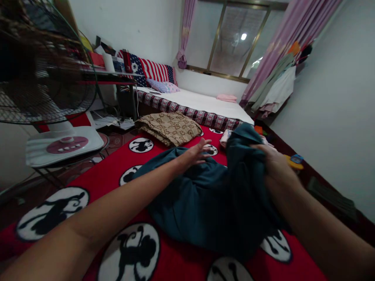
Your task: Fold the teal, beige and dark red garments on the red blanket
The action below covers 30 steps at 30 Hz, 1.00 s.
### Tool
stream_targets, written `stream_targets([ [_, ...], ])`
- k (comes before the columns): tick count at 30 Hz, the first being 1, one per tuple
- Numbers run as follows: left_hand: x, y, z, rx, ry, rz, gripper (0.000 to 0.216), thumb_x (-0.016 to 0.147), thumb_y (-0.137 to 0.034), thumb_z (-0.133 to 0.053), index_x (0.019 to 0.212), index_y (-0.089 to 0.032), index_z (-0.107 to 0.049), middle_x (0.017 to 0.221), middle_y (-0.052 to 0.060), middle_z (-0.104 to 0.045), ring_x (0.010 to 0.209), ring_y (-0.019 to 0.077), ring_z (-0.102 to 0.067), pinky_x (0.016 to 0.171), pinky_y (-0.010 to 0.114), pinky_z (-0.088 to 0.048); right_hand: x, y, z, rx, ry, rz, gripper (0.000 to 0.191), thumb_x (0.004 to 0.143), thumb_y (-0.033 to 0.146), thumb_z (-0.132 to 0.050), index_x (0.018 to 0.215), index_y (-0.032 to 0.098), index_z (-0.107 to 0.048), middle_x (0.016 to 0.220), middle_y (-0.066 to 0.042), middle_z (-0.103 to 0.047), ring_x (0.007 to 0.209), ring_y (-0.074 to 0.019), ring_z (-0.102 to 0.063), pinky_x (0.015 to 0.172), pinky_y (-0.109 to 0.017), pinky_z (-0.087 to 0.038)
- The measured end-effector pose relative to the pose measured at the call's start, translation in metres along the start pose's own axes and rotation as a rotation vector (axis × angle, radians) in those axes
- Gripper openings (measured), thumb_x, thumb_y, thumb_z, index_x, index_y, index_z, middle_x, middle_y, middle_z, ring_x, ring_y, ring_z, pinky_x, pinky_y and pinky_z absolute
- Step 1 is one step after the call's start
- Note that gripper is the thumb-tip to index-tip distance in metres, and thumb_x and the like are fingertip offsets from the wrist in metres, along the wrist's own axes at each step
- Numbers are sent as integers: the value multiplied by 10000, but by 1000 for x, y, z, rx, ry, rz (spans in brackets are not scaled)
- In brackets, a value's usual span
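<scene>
Teal garment point(205, 199): R hand point(274, 164) grips, L hand point(196, 153) flat.

Red blanket point(111, 171) with white monkey medallions, spread across the foreground. Folded tan patterned cloth point(170, 128), laid near its far edge. Standing fan point(43, 78) with white base point(63, 145), placed at left. Cluttered desk point(111, 74), seen behind the fan. Bed point(205, 103) below the window point(234, 39), dressed in white; flag-print pillow point(152, 70), floral pillow point(164, 86) and folded pink cloth point(226, 97) set on it. Pink curtains point(293, 35) drawn aside; garments point(278, 89) hung at right.
</scene>
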<state>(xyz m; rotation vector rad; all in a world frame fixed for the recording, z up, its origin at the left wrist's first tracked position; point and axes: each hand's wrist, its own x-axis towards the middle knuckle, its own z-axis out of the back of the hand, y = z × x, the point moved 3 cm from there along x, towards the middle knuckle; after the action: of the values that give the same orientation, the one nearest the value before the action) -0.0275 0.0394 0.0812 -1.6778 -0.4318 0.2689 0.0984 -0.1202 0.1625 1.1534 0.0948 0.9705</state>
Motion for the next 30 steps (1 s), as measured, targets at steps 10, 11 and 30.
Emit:
stream_targets([
  [10,-66,-2,103,-68,-163,217,719,719,-576,-707,1325,-236,-525,1197,98,-676,997,293,-680,851,407,-555,-14,17,-110,493,441,-163,403,813,451,-668,1137,217,-622,1139,-63,-668,981,-196,-661,837,-345,-544],
  [11,-67,1,105,-42,-171,194,712,704,-538,-738,1314,-237,-529,1208,93,-672,1016,290,-675,867,403,-552,-19,10,-93,400,351,-65,395,811,450,-670,1130,219,-635,1108,-59,-681,995,-203,-653,848,-345,-534],
  [30,-79,-3,136,948,-284,23,857,578,-329,-719,1373,-155,-447,1227,96,-643,1121,300,-604,1003,412,-453,-140,-32,-93,-350,791,526,612,882,538,-561,1419,270,-442,1492,-78,-430,1397,-284,-355,1132,-572,-252],
])
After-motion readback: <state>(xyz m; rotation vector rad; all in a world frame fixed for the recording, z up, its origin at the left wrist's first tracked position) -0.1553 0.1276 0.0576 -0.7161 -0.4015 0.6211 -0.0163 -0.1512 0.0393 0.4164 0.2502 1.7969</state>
